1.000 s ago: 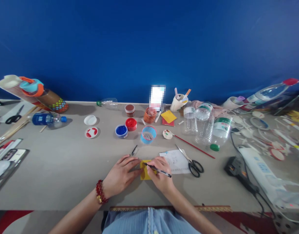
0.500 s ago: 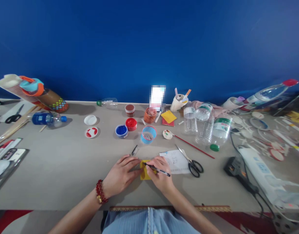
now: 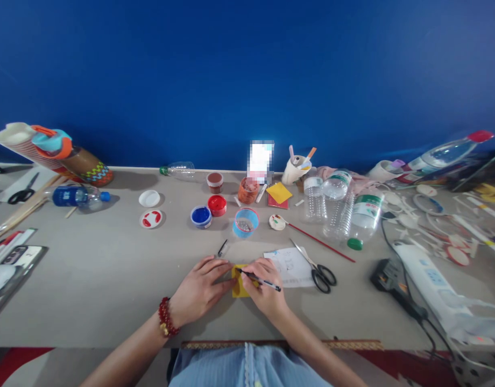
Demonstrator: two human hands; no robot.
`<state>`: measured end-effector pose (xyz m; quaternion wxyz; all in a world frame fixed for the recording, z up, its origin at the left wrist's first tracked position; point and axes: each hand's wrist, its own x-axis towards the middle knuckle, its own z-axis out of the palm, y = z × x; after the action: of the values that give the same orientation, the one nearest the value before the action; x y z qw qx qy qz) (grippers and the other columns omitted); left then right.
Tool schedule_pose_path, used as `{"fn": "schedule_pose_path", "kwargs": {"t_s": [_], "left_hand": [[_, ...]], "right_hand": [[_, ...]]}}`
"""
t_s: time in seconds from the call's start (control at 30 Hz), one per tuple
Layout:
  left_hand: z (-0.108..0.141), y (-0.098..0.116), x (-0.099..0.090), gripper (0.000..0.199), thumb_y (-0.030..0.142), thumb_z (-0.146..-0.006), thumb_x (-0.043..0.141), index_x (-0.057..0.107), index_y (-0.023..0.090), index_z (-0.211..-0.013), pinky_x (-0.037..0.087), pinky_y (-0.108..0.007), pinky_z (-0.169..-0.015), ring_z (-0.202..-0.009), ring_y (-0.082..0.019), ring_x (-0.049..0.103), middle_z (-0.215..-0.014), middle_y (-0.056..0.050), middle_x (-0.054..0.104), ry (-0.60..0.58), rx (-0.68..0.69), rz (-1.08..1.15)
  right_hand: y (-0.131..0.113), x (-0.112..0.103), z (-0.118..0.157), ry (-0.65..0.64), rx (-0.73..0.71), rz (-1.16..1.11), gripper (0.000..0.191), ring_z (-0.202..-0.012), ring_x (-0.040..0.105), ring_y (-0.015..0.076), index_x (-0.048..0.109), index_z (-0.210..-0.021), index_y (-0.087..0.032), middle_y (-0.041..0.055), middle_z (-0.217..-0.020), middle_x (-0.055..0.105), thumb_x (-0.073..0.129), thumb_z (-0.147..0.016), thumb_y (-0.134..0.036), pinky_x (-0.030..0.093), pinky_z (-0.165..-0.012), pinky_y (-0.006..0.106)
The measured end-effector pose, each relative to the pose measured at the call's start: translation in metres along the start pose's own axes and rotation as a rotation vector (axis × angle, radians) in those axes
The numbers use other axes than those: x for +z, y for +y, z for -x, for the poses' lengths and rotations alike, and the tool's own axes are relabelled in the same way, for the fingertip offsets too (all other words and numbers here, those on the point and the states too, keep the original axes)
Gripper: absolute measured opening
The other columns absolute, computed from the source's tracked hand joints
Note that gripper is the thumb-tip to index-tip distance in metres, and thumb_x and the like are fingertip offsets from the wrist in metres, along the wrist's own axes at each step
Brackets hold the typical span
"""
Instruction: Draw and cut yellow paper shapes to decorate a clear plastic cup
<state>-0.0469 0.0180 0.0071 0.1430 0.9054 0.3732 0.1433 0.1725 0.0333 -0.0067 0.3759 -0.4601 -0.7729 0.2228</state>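
Observation:
A small yellow sheet of paper (image 3: 240, 288) lies on the table between my two hands. My left hand (image 3: 203, 287) rests flat with its fingers stretched out, the tips on the sheet's left edge. In my right hand (image 3: 267, 287) is a black-and-clear pen (image 3: 267, 283), its tip at the upper part of the yellow paper. The pen cap (image 3: 222, 247) lies just above my left fingers. Partly under my right hand is a white sheet with a drawing (image 3: 291, 269), and scissors with black handles (image 3: 322, 277) lie across its right side.
Open pots of blue paint (image 3: 201, 216) and red paint (image 3: 217, 205) stand beyond my hands, beside a blue cup (image 3: 246, 221). A red paintbrush (image 3: 320, 242) lies to their right. Plastic bottles (image 3: 364, 215) and a power strip (image 3: 433, 279) occupy the right side; a blue-labelled bottle (image 3: 70, 196) lies left.
The pen's rear end has shifted very slightly to the left. Both hands and the yellow paper stay in place.

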Motion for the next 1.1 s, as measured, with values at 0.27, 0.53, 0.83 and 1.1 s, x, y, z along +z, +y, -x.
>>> {"fn": "schedule_pose_path", "kwargs": {"t_s": [0.27, 0.53, 0.83, 1.1], "left_hand": [[-0.0004, 0.0003, -0.0022, 0.035, 0.017, -0.094, 0.047, 0.061, 0.030, -0.123, 0.030, -0.045, -0.111, -0.128, -0.022, 0.045, -0.134, -0.004, 0.056, -0.019, 0.002, 0.006], [-0.0007, 0.0006, -0.0038, 0.033, 0.018, -0.094, 0.048, 0.062, 0.031, -0.122, 0.030, -0.044, -0.112, -0.127, -0.021, 0.046, -0.133, -0.004, 0.056, -0.025, -0.002, -0.001], [-0.0011, 0.0006, -0.0030, 0.036, 0.016, -0.093, 0.049, 0.061, 0.031, -0.123, 0.030, -0.043, -0.112, -0.128, -0.021, 0.045, -0.135, -0.004, 0.056, -0.015, 0.004, -0.012], [-0.0020, 0.0020, -0.0053, 0.033, 0.017, -0.094, 0.047, 0.062, 0.029, -0.120, 0.030, -0.043, -0.112, -0.128, -0.021, 0.045, -0.134, -0.004, 0.056, -0.017, -0.006, -0.005]], "right_hand": [[-0.0023, -0.0012, -0.0016, -0.004, 0.005, 0.003, 0.011, -0.066, 0.055, 0.0187, 0.060, -0.077, -0.022, 0.0010, -0.066, 0.063, 0.053, -0.086, -0.022, 0.039, -0.068, 0.034], [-0.0021, -0.0015, -0.0009, -0.004, 0.001, 0.012, 0.012, -0.067, 0.055, 0.0191, 0.060, -0.077, -0.022, 0.0012, -0.066, 0.063, 0.053, -0.086, -0.022, 0.039, -0.068, 0.034], [0.0001, 0.0003, 0.0004, 0.000, 0.014, -0.009, 0.011, -0.067, 0.056, 0.0193, 0.061, -0.078, -0.022, 0.0005, -0.066, 0.064, 0.054, -0.086, -0.022, 0.039, -0.070, 0.034], [0.0011, 0.0004, 0.0013, -0.010, 0.013, 0.002, 0.011, -0.069, 0.055, 0.0195, 0.061, -0.078, -0.022, 0.0011, -0.067, 0.064, 0.053, -0.087, -0.023, 0.039, -0.070, 0.035]]}}
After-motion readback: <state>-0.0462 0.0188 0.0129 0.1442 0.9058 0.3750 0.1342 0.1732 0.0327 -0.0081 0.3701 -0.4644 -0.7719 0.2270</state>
